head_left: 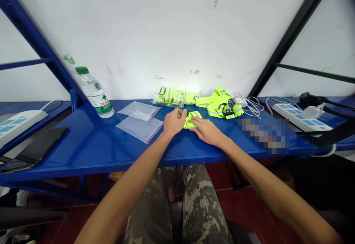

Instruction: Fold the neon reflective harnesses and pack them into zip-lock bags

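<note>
A folded neon-yellow reflective strap [195,114] with grey stripes lies on the blue table in front of me. My left hand [174,122] is closed on its left end, with thumb and fingers pinched against the strap. My right hand [207,130] grips the right part, its fingers bent over the top; the fingertips are partly hidden. Just behind lie rolled reflective straps in clear bags [172,95]. A loose reflective strap [217,101] with a black buckle sits to the right of these. Two clear zip bags [140,127] lie flat to the left of my left hand.
A water bottle [97,92] with a green cap stands back left. At far left are a phone [36,148] and a power strip [22,124]. A white cable [251,105] and another power strip [301,117] lie right. A white wall [177,33] rises behind the blue table [111,151].
</note>
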`<state>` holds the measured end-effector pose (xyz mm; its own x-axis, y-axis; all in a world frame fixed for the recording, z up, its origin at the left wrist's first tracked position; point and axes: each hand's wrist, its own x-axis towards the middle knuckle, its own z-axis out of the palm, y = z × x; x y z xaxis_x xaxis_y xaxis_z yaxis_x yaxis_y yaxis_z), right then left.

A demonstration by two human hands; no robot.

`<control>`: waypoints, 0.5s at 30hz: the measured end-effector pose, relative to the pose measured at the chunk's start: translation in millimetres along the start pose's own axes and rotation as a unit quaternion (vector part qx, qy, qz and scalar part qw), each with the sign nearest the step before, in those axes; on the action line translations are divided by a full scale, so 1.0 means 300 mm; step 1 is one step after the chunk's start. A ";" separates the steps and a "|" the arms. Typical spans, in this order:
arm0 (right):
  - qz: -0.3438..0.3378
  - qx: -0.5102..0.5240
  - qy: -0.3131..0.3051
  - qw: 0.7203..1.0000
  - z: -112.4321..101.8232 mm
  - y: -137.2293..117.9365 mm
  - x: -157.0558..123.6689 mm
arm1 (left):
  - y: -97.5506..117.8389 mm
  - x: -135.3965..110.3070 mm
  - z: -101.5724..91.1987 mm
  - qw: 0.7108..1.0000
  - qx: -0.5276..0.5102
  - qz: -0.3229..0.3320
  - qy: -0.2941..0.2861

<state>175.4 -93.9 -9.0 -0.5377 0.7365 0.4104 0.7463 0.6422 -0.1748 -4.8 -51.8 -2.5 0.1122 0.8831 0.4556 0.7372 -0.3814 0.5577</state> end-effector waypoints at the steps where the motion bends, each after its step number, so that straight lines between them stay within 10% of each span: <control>1: 0.011 0.010 0.005 1.000 -0.004 0.002 0.008 | 0.010 -0.009 -0.005 0.999 0.025 0.021 0.010; 15: 0.154 -0.003 0.020 0.988 0.044 0.063 0.172 | 0.035 0.037 0.002 0.986 0.136 -0.091 0.031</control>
<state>156.6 -41.1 -2.8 -0.2689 0.8880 0.3730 0.8746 0.3873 -0.2916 4.6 -45.8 7.9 -0.0736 0.9086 0.4110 0.8934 -0.1230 0.4320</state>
